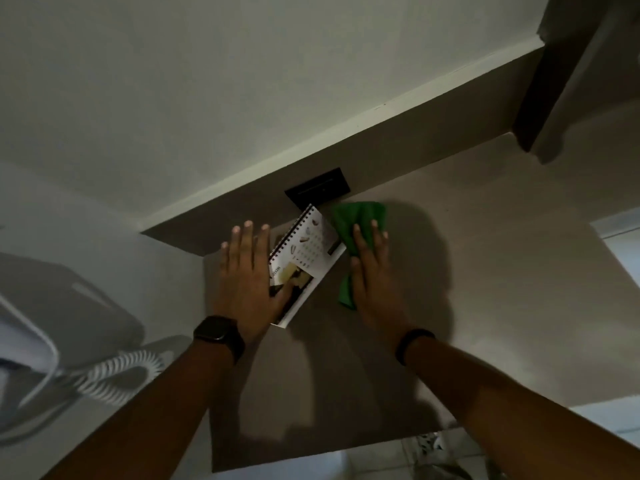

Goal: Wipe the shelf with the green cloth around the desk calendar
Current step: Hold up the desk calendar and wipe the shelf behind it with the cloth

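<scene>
A white spiral-bound desk calendar (308,258) stands on the beige shelf (450,271) near the back wall. My left hand (247,278) lies flat with fingers spread against the calendar's left side, its thumb across the lower picture. My right hand (372,275) presses flat on the green cloth (356,220), just right of the calendar. The cloth bunches out beyond my fingertips toward the wall and shows again beside my thumb.
A black wall plate (317,190) sits behind the calendar. A white phone with a coiled cord (114,372) hangs at the lower left. A dark upright panel (550,81) rises at the upper right. The shelf's front edge (346,448) runs below my forearms.
</scene>
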`<action>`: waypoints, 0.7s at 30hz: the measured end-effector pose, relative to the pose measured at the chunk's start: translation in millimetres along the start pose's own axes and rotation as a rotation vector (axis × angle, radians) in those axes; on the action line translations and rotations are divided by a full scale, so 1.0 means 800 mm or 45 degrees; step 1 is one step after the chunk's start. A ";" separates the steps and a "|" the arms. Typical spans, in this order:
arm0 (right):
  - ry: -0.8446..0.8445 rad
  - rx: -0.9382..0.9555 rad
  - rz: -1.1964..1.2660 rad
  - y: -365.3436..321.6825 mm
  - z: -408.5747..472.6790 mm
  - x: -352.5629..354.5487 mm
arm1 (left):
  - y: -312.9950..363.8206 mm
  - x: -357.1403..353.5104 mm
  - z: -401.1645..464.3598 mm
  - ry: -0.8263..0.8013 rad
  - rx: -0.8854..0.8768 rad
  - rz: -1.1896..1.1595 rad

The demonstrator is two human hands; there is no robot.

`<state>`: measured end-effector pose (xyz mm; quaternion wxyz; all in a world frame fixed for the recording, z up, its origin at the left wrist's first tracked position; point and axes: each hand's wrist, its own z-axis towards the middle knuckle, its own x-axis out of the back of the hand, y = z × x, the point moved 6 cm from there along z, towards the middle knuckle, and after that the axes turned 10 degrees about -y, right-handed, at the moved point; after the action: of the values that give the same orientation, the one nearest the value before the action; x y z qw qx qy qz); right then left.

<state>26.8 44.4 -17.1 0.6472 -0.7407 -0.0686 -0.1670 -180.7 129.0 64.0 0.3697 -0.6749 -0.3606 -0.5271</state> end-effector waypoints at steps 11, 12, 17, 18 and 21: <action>0.036 0.093 0.201 -0.025 0.038 -0.113 | -0.015 -0.022 0.012 -0.081 -0.085 0.014; 0.024 0.095 0.151 -0.022 0.033 -0.118 | -0.013 -0.022 0.011 -0.089 -0.076 0.025; 0.110 -0.090 0.151 -0.005 0.052 -0.091 | -0.009 -0.016 0.009 -0.102 -0.041 0.098; 0.126 -0.102 0.180 -0.010 0.061 -0.084 | -0.009 -0.016 0.010 -0.107 -0.036 0.104; 0.092 -0.062 0.008 -0.034 0.066 -0.094 | -0.010 -0.019 0.011 -0.139 -0.016 0.131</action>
<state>-43.6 109.3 -22.7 0.6316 -0.7499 -0.0387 -0.1931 -186.3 138.6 48.8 0.3717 -0.7227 -0.3418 -0.4720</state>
